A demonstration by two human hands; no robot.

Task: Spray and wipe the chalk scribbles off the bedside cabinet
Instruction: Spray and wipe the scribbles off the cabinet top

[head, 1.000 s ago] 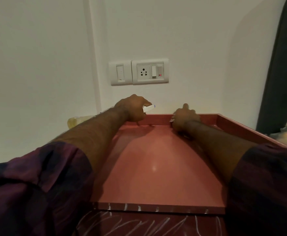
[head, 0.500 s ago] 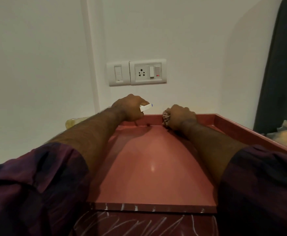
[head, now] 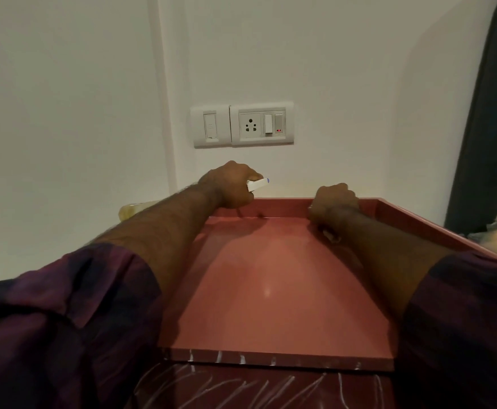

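The left hand (head: 231, 184) is closed around a spray bottle (head: 257, 184) whose white nozzle sticks out toward the right hand (head: 334, 202), which is fisted on a cloth (head: 329, 235) against the back rim of the cabinet (head: 270, 276), chalk marks (head: 241, 388) on its near front.

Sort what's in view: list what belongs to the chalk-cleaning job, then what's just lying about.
For the job:
- cabinet top
- chalk scribbles on the cabinet's front
- spray bottle, gripped in the left hand
- cloth, bunched under the right hand

Just there:
- switch and socket plate on the wall
- yellowish object behind the left arm
- dark curtain
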